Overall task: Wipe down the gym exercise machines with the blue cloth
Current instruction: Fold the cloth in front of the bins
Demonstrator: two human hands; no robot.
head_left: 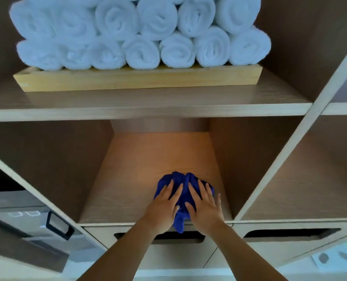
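Head view looks down into a wooden shelving unit, where the blue cloth (183, 192) lies bunched in a loose heap on the floor of the middle cubby (128, 175), close to its front edge. One corner of the cloth hangs over that edge, dangling just in front of the drawer (111, 232) below. Both hands rest on the heap with bare forearms reaching in from the bottom of the frame. The left hand (165, 205) lies flat on the cloth's left side, fingers spread and extended, palm down. The right hand (206, 205) lies likewise on the right side, fingers splayed, its little finger reaching past the cloth onto the shelf floor. Neither hand is closed around the fabric; both press or rest on top of it, though whether the thumbs pinch a fold between the hands is hard to tell, since the cloth bulges up there. On the shelf above, a shallow wooden tray (138, 80) carries rolled white towels (140, 33) stacked in rows, ends facing out. A second drawer with a dark slot handle (290, 233) sits to the right, and a grey appliance (26, 220) shows at lower left, blurred.
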